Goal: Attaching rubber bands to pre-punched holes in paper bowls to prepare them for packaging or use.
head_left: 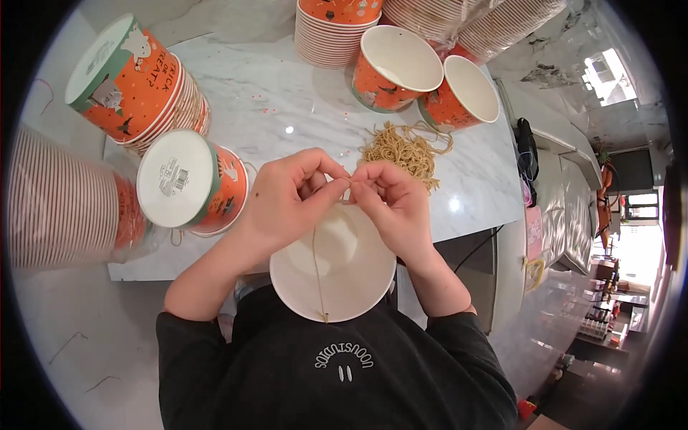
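Note:
A paper bucket (365, 276), white inside, rests against my body with its opening facing up. A thin tan cord (316, 261) is fixed at a small hole in its near rim and runs across the opening toward my fingers. My left hand (287, 201) and my right hand (396, 208) meet over the far rim, thumbs and forefingers pinched together on the cord's end. Their fingertips hide the exact knot or hole there. Just beyond my right hand lies a loose heap of tan cords (401, 152).
Two upright orange buckets (393, 89) (469, 107) stand at the back right of the marble table (251, 93), by nested stacks (327, 39). On the left are upside-down orange buckets (143, 86) (175, 179), some with cords, and a plastic-wrapped stack (64, 201).

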Motion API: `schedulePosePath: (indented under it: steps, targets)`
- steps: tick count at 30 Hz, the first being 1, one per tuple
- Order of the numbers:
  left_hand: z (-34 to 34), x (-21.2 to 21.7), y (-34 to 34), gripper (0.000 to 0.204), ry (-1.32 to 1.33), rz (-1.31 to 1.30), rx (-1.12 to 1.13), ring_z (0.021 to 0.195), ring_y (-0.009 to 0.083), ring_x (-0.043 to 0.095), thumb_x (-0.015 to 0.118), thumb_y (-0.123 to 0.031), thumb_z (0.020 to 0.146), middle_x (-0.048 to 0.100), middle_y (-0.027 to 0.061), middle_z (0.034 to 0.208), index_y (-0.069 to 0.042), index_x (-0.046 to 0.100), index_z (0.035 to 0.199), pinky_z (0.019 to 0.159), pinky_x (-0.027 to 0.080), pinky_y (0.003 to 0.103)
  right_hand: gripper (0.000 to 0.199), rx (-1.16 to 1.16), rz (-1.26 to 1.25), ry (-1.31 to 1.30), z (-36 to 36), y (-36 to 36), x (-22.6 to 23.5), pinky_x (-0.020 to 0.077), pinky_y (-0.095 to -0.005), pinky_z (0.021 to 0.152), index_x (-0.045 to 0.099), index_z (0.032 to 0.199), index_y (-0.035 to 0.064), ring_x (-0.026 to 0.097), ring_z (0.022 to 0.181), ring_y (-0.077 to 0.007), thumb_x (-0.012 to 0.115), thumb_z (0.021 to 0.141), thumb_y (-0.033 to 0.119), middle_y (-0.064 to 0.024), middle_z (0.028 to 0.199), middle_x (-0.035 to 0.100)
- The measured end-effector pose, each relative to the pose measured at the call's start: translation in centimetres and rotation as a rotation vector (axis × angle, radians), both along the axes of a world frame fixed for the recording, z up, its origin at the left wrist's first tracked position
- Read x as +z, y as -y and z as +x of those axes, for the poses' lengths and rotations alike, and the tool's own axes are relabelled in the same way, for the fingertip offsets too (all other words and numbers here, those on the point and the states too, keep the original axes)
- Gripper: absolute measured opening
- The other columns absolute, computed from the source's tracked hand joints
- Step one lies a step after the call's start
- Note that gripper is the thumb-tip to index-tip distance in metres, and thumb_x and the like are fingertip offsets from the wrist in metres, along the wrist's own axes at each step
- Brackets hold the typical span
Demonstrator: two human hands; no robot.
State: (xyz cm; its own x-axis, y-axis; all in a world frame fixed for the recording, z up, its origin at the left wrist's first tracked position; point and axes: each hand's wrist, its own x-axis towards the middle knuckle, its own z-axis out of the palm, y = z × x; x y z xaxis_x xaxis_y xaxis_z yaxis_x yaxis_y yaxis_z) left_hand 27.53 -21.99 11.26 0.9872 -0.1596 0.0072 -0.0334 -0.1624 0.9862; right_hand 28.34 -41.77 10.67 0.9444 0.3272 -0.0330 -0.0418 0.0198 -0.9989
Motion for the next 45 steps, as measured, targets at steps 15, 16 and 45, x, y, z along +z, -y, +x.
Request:
schedulePosePath:
  steps: [15,16,45]
  targets:
    - [0.0,0.9,-0.7,0.007,-0.063,0.066,-0.113,0.065,-0.0008,0.055,0.075,-0.008,0.094,0.062,-0.0063,0.072,-0.002,0.07,0.094,0.058,0.043,0.018,0.009,0.093,0.076,-0.118,0.5,0.4,0.3,0.046,-0.0205,0.072,0.063,0.109,0.0005,0.057,0.08,-0.0033,0.063,0.101,0.004,0.0023,0.095,0.065]
    - [0.1,0.7,-0.8,0.008,-0.085,0.013,-0.118,0.066,-0.0003,0.057,0.073,-0.008,0.096,0.062,-0.0054,0.074,-0.002,0.07,0.094,0.058,0.044,0.018,0.01,0.092,0.029,-0.057,0.5,0.5,0.0,0.0443,-0.0203,0.07,0.064,0.109,0.0008,0.055,0.079,-0.0028,0.064,0.1,0.004,0.0034,0.094,0.064]
    - [-1.3,3.2,-0.5,0.015,-0.023,-0.074,-0.085,0.064,0.0008,0.051,0.07,-0.004,0.095,0.061,-0.0043,0.074,-0.005,0.062,0.107,0.059,0.041,0.02,0.022,0.046,-0.264,0.567,0.3,0.3,0.6,0.0523,-0.0315,0.064,0.075,0.102,0.0045,0.065,0.078,-0.0187,0.079,0.081,-0.001,-0.005,0.092,0.065]
